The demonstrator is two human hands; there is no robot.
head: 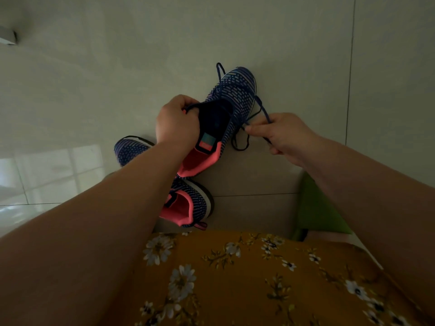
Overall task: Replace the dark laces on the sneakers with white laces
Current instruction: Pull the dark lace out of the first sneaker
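A navy knit sneaker (231, 92) with a pink lining is held up over the tiled floor. My left hand (176, 123) grips its tongue and left side near the collar. My right hand (280, 135) pinches the dark lace (261, 107), which runs loose from the shoe's right side. One lace end (220, 67) lies across the toe. A loop of it hangs below my right hand. The second sneaker (188, 201) of the pair lies on the floor under my left forearm, partly hidden. No white laces are in view.
Pale floor tiles (141, 67) fill the scene. A green object (315, 208) stands at the right under my right forearm. My lap in mustard floral cloth (235, 278) fills the bottom. A grey object (8, 36) sits at the far left edge.
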